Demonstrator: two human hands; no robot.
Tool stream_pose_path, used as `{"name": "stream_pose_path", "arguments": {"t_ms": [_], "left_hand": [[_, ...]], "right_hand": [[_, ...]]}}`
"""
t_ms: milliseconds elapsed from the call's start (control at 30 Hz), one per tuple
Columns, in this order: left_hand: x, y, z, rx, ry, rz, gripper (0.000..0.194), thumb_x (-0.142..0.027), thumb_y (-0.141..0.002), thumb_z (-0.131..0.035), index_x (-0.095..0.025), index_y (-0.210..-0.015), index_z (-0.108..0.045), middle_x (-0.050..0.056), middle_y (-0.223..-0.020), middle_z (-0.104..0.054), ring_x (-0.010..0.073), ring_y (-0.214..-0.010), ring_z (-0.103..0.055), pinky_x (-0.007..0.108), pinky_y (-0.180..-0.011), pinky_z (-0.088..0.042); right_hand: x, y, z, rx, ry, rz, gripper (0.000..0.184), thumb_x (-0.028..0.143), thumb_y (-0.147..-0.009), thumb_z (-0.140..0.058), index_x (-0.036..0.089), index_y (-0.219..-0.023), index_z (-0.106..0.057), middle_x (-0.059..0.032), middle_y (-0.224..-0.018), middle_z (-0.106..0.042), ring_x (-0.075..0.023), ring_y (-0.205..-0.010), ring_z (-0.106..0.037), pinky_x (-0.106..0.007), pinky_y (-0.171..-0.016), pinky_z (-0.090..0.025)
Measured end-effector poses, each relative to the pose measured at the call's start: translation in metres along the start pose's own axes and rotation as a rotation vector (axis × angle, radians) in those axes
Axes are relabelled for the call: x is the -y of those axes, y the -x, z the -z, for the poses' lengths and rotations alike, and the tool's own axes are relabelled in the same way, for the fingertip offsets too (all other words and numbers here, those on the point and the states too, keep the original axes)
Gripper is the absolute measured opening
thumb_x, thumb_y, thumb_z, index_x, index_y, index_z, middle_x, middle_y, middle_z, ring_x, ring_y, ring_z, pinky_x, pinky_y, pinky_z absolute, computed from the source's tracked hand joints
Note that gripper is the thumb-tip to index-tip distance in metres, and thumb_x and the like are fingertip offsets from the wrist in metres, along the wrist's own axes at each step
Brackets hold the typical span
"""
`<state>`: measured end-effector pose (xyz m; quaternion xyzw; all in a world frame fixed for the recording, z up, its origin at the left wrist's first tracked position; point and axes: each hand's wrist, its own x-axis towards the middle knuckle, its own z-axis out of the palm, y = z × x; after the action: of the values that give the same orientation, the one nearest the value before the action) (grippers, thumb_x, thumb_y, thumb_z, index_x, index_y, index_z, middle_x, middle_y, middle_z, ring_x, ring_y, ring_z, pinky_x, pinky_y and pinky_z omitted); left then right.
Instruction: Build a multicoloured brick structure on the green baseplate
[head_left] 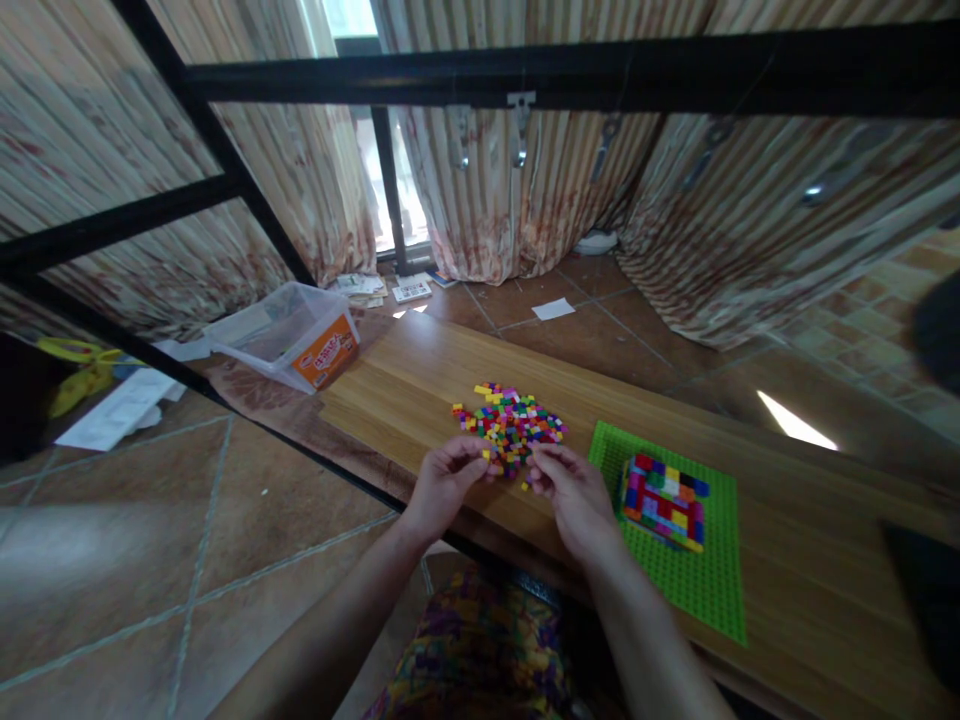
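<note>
A heap of small coloured building bricks [517,418] lies on the wooden table. At the heap's near left edge, my left hand [450,475] pinches a yellow brick [487,455] between thumb and fingers. My right hand [568,485] is at the near right side of the heap, its thumb and fingers pressed together; whatever they hold is too small to make out. To the right of that hand, a block built of many-coloured bricks [664,503] stands on a green studded baseplate [720,590].
The long wooden table [405,365] runs from left to right. A clear plastic bin [281,335] with an orange label stands at its left end. Black metal bars [525,78] with hooks cross above, before striped curtains [517,210]. White paper [553,309] lies on the tiled floor.
</note>
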<state>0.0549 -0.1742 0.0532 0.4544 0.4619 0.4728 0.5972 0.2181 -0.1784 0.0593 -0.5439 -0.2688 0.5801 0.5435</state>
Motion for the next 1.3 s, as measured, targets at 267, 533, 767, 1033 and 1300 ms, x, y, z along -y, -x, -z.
{"name": "stream_pose_path", "arguments": {"t_ms": [267, 533, 767, 1033, 1300], "left_hand": [[0.003, -0.03, 0.03, -0.071, -0.895, -0.345, 0.019, -0.013, -0.084, -0.052, -0.017, -0.096, -0.067, 0.006, -0.089, -0.068, 0.017, -0.083, -0.063, 0.032, -0.081, -0.051], [0.015, -0.039, 0.024, 0.034, -1.061, -0.425, 0.021, -0.012, -0.088, -0.046, -0.016, -0.098, -0.064, 0.01, -0.099, -0.064, 0.019, -0.092, -0.061, 0.034, -0.085, -0.051], [0.012, -0.029, 0.029, 0.165, -1.085, -0.528, 0.031, -0.005, -0.076, -0.053, -0.018, -0.103, -0.062, 0.009, -0.116, -0.058, 0.02, -0.108, -0.058, 0.034, -0.093, -0.05], [0.01, -0.026, 0.025, 0.183, -1.175, -0.523, 0.012, -0.014, -0.085, -0.052, -0.019, -0.089, -0.062, 0.008, -0.115, -0.058, 0.0185, -0.104, -0.059, 0.032, -0.087, -0.052], [-0.02, -0.009, 0.005, 0.174, -0.971, -0.49, 0.009, -0.02, -0.087, -0.053, -0.02, -0.095, -0.059, 0.006, -0.1, -0.063, 0.0181, -0.094, -0.061, 0.031, -0.082, -0.051]], "right_hand": [[-0.004, -0.04, 0.006, -0.052, 1.079, 0.439, 0.021, 0.019, -0.079, -0.05, 0.021, -0.085, -0.07, -0.0046, -0.083, -0.07, -0.019, -0.077, -0.063, -0.032, -0.075, -0.044], [-0.003, -0.044, 0.003, 0.029, 1.236, 0.518, 0.022, 0.013, -0.078, -0.053, 0.02, -0.088, -0.071, -0.0071, -0.094, -0.067, -0.0178, -0.08, -0.063, -0.03, -0.08, -0.045], [-0.004, -0.031, 0.01, 0.014, 1.1, 0.61, 0.021, 0.023, -0.084, -0.051, 0.02, -0.089, -0.07, -0.0072, -0.092, -0.067, -0.0192, -0.081, -0.062, -0.032, -0.078, -0.046], [-0.003, -0.01, 0.006, 0.014, 0.876, 0.618, 0.023, 0.032, -0.086, -0.051, 0.021, -0.089, -0.071, -0.0071, -0.092, -0.068, -0.019, -0.08, -0.063, -0.032, -0.075, -0.047], [-0.013, 0.0, -0.009, 0.11, 0.37, 0.24, 0.033, 0.051, -0.079, -0.062, 0.02, -0.087, -0.07, -0.0019, -0.076, -0.069, -0.0166, -0.066, -0.06, -0.027, -0.06, -0.045]]}}
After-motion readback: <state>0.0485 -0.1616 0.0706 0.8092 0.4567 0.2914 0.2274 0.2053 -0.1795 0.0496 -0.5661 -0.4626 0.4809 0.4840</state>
